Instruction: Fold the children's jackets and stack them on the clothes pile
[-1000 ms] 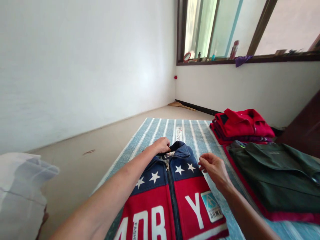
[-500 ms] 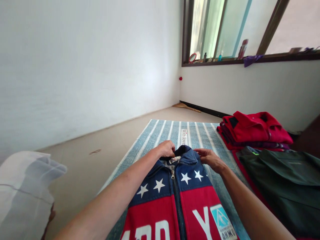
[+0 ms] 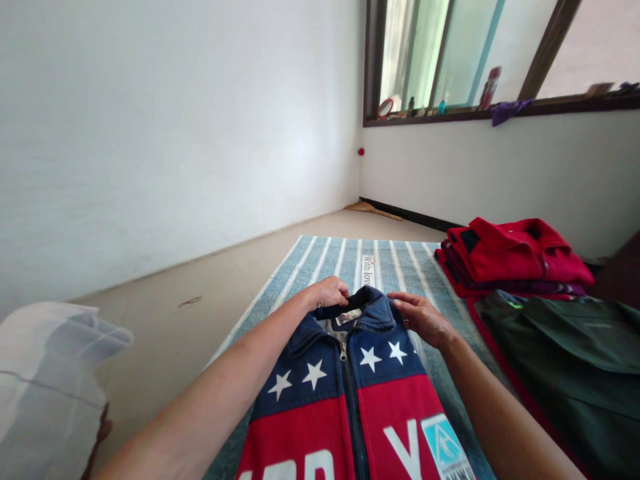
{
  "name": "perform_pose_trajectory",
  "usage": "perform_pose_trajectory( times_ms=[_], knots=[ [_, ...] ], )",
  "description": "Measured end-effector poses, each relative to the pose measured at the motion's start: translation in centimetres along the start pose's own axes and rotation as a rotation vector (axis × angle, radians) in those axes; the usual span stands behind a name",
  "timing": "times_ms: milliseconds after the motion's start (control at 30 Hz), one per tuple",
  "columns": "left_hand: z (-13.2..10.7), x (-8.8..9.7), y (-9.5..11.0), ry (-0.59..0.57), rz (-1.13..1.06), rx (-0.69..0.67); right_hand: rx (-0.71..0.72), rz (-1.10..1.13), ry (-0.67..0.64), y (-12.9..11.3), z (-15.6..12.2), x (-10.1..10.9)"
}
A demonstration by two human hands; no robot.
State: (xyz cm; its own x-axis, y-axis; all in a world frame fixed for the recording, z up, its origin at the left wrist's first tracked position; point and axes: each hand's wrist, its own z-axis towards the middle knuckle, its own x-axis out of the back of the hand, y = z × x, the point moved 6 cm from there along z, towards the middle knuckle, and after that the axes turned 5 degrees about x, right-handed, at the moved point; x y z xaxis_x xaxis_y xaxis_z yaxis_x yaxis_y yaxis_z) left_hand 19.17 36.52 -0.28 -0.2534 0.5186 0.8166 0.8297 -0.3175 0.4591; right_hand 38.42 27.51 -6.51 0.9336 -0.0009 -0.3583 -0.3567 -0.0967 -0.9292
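Observation:
A red and navy zip-up jacket (image 3: 310,413) lies front up, with white stars across its navy chest and white letters below. The zipper is closed nearly to the neck, and a pale label shows inside the collar. My left hand (image 3: 327,293) is closed on the left part of the collar, its fingertips partly hidden behind the fabric. At the collar's right side, my right hand (image 3: 424,320) pinches the navy edge between thumb and fingers. Beneath the jacket is a blue-grey striped mat (image 3: 300,267) bearing printed words.
Folded red clothes (image 3: 530,247) are stacked at the right, behind a dark green folded garment (image 3: 590,353). A white translucent bag (image 3: 45,387) stands at the left on the beige floor. A broom (image 3: 373,210) lies in the corner. Small items line the windowsill (image 3: 450,117).
My left hand has shifted slightly left with the collar, which is spread a little wider. The right fingers have closed in on the collar edge. The view has tilted slightly.

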Motion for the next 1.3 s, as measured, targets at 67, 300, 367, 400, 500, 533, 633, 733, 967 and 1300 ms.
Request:
perform_pose_trajectory(
  times_ms=[67,300,367,400,500,533,633,733,967,1300],
  knots=[
    [0.3,-0.1,-0.2,-0.008,-0.021,0.006,-0.007,0.001,0.004,0.2,0.1,-0.2],
    [1.3,-1.0,-0.8,-0.001,-0.027,0.038,-0.053,-0.009,0.072,1.7,1.1,0.1],
    [1.4,-1.1,-0.9,-0.003,-0.035,0.032,-0.062,-0.017,0.075,1.8,1.1,0.1],
    [1.4,-1.1,-0.9,-0.005,-0.043,0.025,-0.063,-0.020,0.073,1.8,1.1,0.0],
    [1.3,-0.9,-0.6,-0.019,-0.076,-0.009,-0.058,-0.029,0.060,1.6,0.8,-0.2],
    [1.3,-0.8,-0.4,-0.025,-0.091,-0.022,-0.055,-0.033,0.056,1.4,0.7,-0.3],
    [1.2,-0.8,0.3,-0.037,-0.134,-0.050,-0.054,-0.047,0.043,1.1,0.5,-0.6],
    [1.3,-0.9,0.6,-0.017,-0.153,-0.049,-0.058,-0.052,0.039,1.1,0.5,-0.7],
    [1.7,-1.1,0.2,0.010,-0.146,0.010,-0.063,-0.068,0.077,1.5,1.0,-0.6],
    [2.1,-1.5,0.9,-0.016,-0.005,0.005,-0.050,-0.301,0.174,1.2,0.8,-0.4]
  ],
)
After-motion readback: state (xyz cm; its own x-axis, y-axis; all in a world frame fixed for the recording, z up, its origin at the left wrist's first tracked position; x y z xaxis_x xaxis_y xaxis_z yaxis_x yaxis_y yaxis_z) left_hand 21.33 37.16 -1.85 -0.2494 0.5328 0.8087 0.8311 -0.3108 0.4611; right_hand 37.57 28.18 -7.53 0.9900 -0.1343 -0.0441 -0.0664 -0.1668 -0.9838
